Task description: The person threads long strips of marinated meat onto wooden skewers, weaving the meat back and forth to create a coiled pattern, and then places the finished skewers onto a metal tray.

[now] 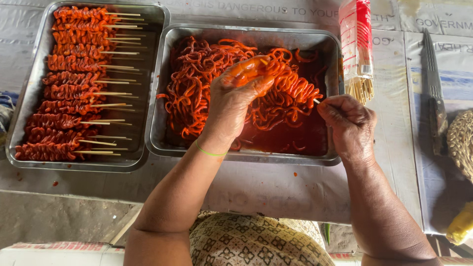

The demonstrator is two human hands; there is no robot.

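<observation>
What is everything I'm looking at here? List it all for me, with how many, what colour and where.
Steel tray of loose strips: one, silver, centre, full of orange-red marinated strips in sauce.
Steel tray of finished skewers: one, silver, left, about ten red threaded sticks in a row.
Pack of bare sticks: one, clear and red wrapper, right of the centre tray.
Knife: one, dark, far right.
Woven item: one, tan, right edge.
Yellow object: one, lower right; cannot tell what.
Table cover: grey printed sheet.
Left hand: sauce-coated, pushing strips onto a skewer.
Right hand: gripping the skewer's end.
</observation>
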